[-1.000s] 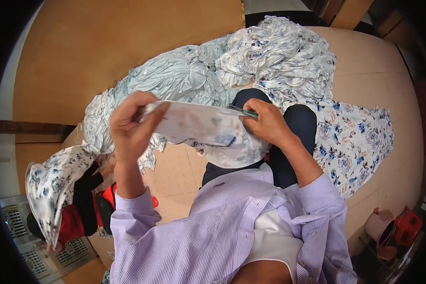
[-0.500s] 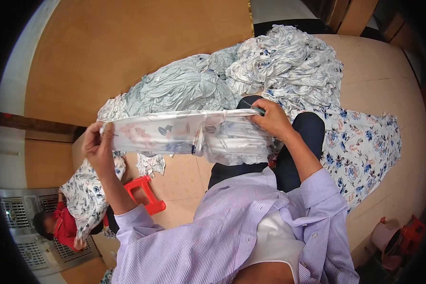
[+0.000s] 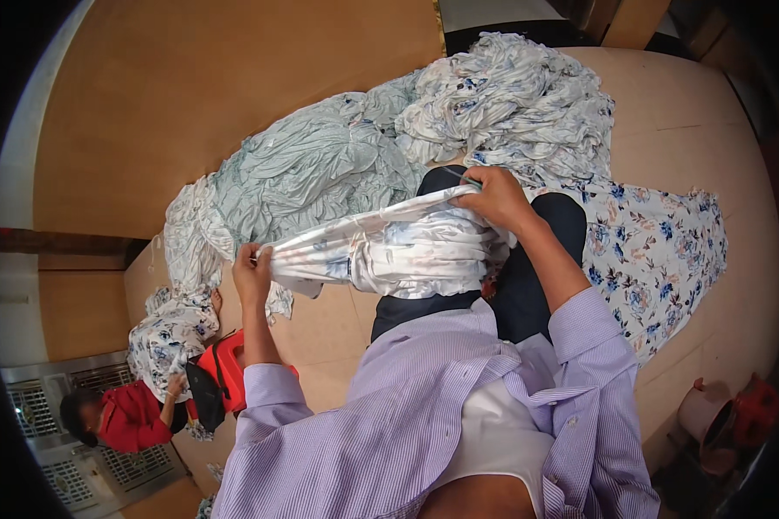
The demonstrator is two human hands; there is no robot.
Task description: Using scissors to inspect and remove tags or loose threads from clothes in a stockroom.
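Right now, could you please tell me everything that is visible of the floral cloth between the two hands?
The floral cloth is white with faint pinkish and grey-blue patches, and looks thin and soft. A creased strip extends leftward to the left hand, which pinches its end; the upper edge runs to the right hand. The remainder is bunched in many folds over the dark trousers. Its underside is hidden.

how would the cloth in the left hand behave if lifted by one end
Probably floppy: the cloth bunches in many soft folds. It may be light for its size, as its narrow creases suggest thin fabric. It would likely sag, since its part near the left hand creases rather than lying flat.
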